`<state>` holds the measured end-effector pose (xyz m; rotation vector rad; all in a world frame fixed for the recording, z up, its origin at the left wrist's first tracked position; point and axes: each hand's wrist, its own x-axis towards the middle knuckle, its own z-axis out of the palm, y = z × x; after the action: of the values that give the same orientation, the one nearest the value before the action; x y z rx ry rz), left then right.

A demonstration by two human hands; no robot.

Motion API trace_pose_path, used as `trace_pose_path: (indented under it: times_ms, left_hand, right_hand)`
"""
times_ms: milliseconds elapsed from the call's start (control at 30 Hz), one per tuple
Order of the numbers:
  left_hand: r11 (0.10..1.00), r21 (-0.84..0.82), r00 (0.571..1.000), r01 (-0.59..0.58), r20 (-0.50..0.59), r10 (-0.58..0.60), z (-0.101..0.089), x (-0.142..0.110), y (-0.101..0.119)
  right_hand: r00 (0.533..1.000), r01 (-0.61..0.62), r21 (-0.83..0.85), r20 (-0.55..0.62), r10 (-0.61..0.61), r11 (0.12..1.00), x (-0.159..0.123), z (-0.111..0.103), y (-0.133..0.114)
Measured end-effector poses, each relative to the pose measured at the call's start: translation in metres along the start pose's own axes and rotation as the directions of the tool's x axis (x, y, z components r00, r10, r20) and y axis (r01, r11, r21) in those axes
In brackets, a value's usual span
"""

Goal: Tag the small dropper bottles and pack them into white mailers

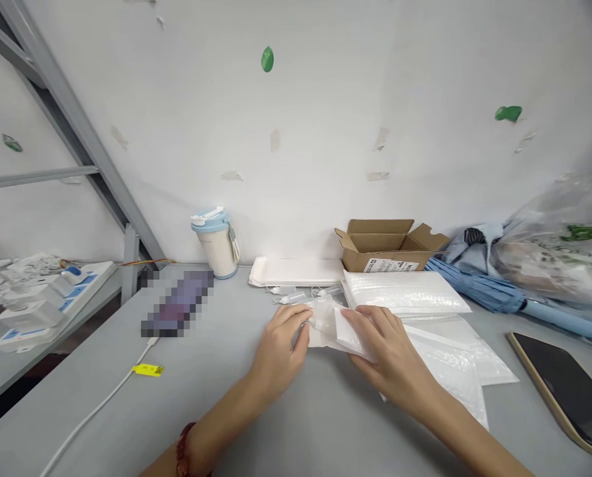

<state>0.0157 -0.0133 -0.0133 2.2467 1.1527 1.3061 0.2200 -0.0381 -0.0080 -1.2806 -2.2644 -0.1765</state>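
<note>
My left hand (280, 348), a red beaded bracelet at its wrist, pinches the edge of a crumpled clear plastic bag (324, 314) between thumb and fingers. From the other side my right hand (390, 354) grips a flat white packet (346, 331), its thumb below and fingers on top. Bag and packet touch, but I cannot tell whether one is inside the other. Just behind them lie several small clear tubes with white loops (293, 298). White bubble mailers (445, 361) lie partly under my right forearm.
At the back stand a cream tumbler (215, 248), a white flat stack (300, 271) and an open cardboard box (390, 260). More mailers (408, 291) lie before the box. Rightward are a blue umbrella (494, 291) and a phone (564, 391); a blurred-out device (179, 305) with a cable lies left.
</note>
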Motion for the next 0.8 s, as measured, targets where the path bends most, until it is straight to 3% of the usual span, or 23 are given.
trace_pose_path:
  times_ms: [133, 267, 367, 433, 533, 600, 700, 800]
  left_hand:
    - [0.992, -0.086, 0.994, -0.094, 0.042, 0.098, 0.001, 0.000, -0.001]
    - [0.975, -0.213, 0.977, -0.065, 0.184, 0.105, -0.001, 0.000, 0.005]
    - [0.973, -0.230, 0.995, 0.009, 0.098, 0.014, -0.007, 0.004, -0.001]
    - [0.981, -0.178, 0.997, 0.073, -0.007, -0.076, -0.012, 0.009, -0.014]
    - [0.982, 0.056, 0.976, 0.182, -0.134, -0.173, -0.020, 0.018, -0.046]
    - [0.948, 0.253, 0.980, 0.194, -0.091, -0.177, -0.023, 0.023, -0.068]
    - [0.936, 0.301, 0.983, 0.183, -0.044, -0.178, -0.023, 0.024, -0.089]
    - [0.928, 0.328, 0.983, 0.175, -0.002, -0.185, -0.020, 0.022, -0.096]
  right_hand:
    - [0.999, 0.036, 0.022, 0.028, -0.037, 0.999, 0.000, 0.002, -0.004]
    - [0.997, 0.055, 0.039, 0.049, -0.057, 0.998, -0.001, 0.004, -0.005]
    - [0.998, 0.034, 0.016, 0.043, -0.034, 0.999, -0.001, 0.003, -0.003]
    - [0.999, 0.013, -0.002, 0.037, -0.013, 1.000, -0.001, 0.002, -0.001]
    - [0.999, -0.018, -0.021, 0.034, 0.019, 1.000, 0.000, 0.000, 0.004]
    - [0.999, -0.032, -0.031, 0.023, 0.033, 0.999, 0.001, -0.001, 0.005]
    - [0.999, -0.033, -0.039, 0.004, 0.033, 0.999, 0.001, -0.003, 0.006]
    - [1.000, -0.029, -0.034, -0.002, 0.029, 0.999, 0.001, -0.004, 0.005]
